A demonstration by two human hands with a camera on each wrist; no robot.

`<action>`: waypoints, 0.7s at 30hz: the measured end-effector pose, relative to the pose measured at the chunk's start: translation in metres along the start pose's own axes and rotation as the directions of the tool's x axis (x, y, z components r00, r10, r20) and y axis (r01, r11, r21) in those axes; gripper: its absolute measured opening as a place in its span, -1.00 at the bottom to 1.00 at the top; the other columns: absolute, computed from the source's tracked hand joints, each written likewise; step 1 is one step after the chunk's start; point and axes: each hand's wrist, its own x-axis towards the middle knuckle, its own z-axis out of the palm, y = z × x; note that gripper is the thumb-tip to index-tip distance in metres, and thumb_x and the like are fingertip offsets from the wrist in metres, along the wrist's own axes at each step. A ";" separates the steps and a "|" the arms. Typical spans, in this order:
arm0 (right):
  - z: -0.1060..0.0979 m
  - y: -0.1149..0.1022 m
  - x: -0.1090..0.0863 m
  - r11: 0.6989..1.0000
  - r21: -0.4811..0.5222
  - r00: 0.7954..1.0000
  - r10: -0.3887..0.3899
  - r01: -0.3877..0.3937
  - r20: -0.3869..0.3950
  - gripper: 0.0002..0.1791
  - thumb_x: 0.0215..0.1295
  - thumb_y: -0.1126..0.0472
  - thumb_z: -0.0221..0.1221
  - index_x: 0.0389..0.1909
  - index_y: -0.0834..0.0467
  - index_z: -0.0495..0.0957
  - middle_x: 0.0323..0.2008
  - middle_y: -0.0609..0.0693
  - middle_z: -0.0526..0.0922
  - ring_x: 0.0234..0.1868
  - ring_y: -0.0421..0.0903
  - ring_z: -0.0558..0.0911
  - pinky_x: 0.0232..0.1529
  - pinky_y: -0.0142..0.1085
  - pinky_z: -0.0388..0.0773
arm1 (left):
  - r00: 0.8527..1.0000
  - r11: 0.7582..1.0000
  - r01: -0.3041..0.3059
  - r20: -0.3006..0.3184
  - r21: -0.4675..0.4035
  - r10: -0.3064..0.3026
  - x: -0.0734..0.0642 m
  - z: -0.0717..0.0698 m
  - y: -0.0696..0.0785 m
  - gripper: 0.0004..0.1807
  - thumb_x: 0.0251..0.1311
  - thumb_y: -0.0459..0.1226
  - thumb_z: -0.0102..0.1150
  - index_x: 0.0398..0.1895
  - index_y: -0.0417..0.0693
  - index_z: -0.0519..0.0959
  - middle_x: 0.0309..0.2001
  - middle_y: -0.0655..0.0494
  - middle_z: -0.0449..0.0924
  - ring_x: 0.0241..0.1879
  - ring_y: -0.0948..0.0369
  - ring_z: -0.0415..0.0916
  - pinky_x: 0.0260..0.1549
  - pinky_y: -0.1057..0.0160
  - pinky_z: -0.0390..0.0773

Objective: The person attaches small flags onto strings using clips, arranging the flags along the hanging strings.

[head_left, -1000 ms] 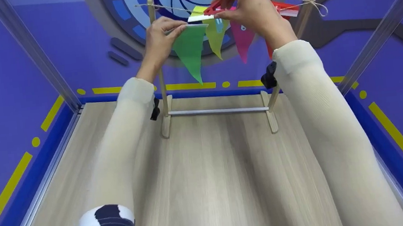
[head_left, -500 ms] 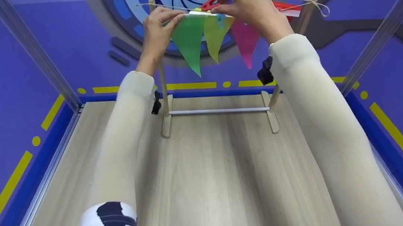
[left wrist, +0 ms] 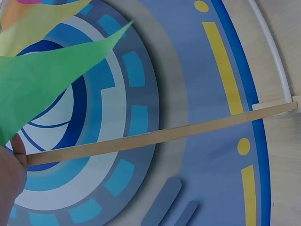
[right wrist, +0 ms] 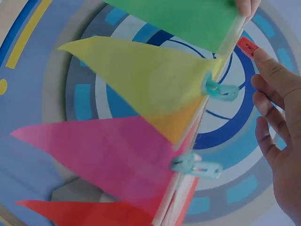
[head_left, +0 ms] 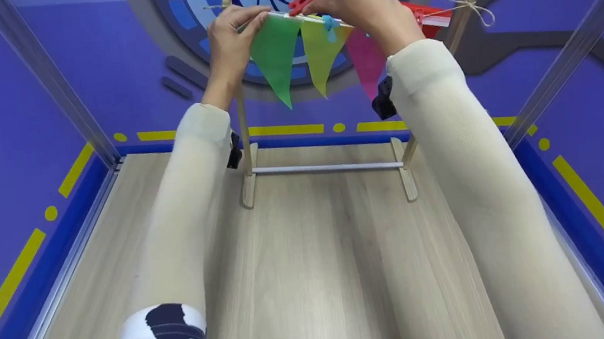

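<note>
My left hand [head_left: 230, 45] pinches the upper left corner of a green pennant [head_left: 277, 54], held up at the string. A red clothespin [head_left: 302, 3] is pinched in my right hand [head_left: 360, 3], close to the pennant's upper right corner. Whether its tips touch the pennant cannot be told. A yellow pennant [right wrist: 146, 80] hangs beside the green one, with a light blue clothespin [right wrist: 223, 91] on its top edge. Another blue clothespin [right wrist: 200, 168] sits on the top edge of a pink pennant [right wrist: 108, 157]. Farther along hangs a red pennant [right wrist: 89, 214].
The string's knot [head_left: 467, 1] is tied at the right wooden post [head_left: 458, 24]; the left post [left wrist: 155, 137] rises behind my left hand. A grey rod [head_left: 330, 167] joins the stand's feet on the wooden table [head_left: 313, 280]. Blue patterned walls [head_left: 11, 127] surround it.
My left hand has raised the green pennant to the string and shifted it slightly left. My right hand has moved left and a little up with the red clothespin, to the pennant's top edge.
</note>
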 end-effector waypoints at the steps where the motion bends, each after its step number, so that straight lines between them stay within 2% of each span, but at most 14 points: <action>1: -0.001 -0.002 0.001 1.000 0.000 1.000 0.011 -0.011 0.006 -0.62 0.33 -0.06 0.03 0.07 -0.07 0.60 -0.05 -0.06 0.67 -0.14 -0.14 0.54 0.02 -0.37 0.50 | 1.000 1.000 -0.001 -0.001 0.001 0.001 0.000 -0.001 0.001 -0.76 0.17 -0.08 0.20 -0.15 0.14 0.71 -0.25 0.19 0.60 -0.19 0.38 0.48 -0.14 0.48 0.41; 7: 0.000 -0.016 0.009 0.999 -0.011 0.999 0.042 -0.042 0.033 -0.61 0.32 -0.07 0.02 0.08 -0.07 0.60 -0.01 -0.08 0.66 -0.08 -0.14 0.56 0.07 -0.40 0.46 | 1.000 0.999 0.008 -0.016 0.032 -0.007 0.001 -0.003 -0.001 -0.74 0.17 -0.08 0.20 -0.09 0.16 0.69 -0.17 0.22 0.67 -0.16 0.42 0.52 -0.14 0.49 0.45; 11: 0.003 -0.023 0.015 0.998 -0.067 0.999 0.013 -0.010 0.050 -0.61 0.33 -0.04 0.03 0.09 -0.05 0.59 0.00 -0.08 0.65 -0.03 -0.13 0.55 0.12 -0.41 0.43 | 0.998 0.997 0.053 -0.020 0.052 -0.052 -0.001 -0.002 -0.001 -0.72 0.17 -0.05 0.20 -0.08 0.17 0.68 -0.11 0.27 0.68 -0.15 0.45 0.54 -0.17 0.48 0.48; 15: 0.004 -0.027 0.017 0.995 -0.098 0.999 -0.004 0.008 0.042 -0.62 0.33 -0.02 0.04 0.06 0.01 0.61 -0.01 -0.04 0.66 0.00 -0.10 0.51 0.17 -0.37 0.39 | 0.998 0.997 0.066 -0.001 0.045 -0.066 -0.002 0.000 0.001 -0.71 0.17 -0.04 0.18 -0.07 0.17 0.67 -0.09 0.26 0.67 -0.14 0.44 0.55 -0.17 0.47 0.49; 21: 0.000 -0.032 0.021 0.993 -0.116 0.999 0.025 -0.020 0.042 -0.61 0.32 -0.03 0.05 0.05 0.03 0.62 0.01 -0.01 0.64 0.05 -0.06 0.49 0.23 -0.33 0.34 | 0.999 0.999 0.045 -0.002 0.027 -0.045 0.000 -0.002 0.002 -0.74 0.19 -0.05 0.17 -0.09 0.20 0.68 -0.10 0.27 0.67 -0.16 0.44 0.55 -0.18 0.46 0.49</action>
